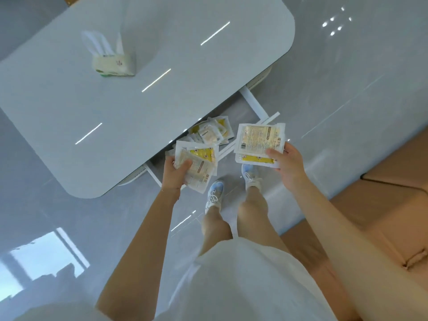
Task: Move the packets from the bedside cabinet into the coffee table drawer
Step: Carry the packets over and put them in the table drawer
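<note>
Standing at the long edge of the coffee table [139, 77], looking down into its pulled-out drawer [253, 101]. Gripping a fanned stack of packets [199, 163] in the left hand [174, 173], fingers curled round it, over the drawer's near corner just beside the tabletop's edge. Pinching a second stack [257, 142] in the right hand [288, 166], thumb on top, fingers beneath, above the drawer's front rail and partly out past it. Heaped inside the drawer, close under the tabletop overhang: loose packets [213, 133]. Beyond the heap, toward the far side rail, bare drawer bottom. On the tabletop, well apart from the drawer, a tissue pack [114, 63]. To the right, open glossy floor [335, 100], then a sofa [382, 181].
</note>
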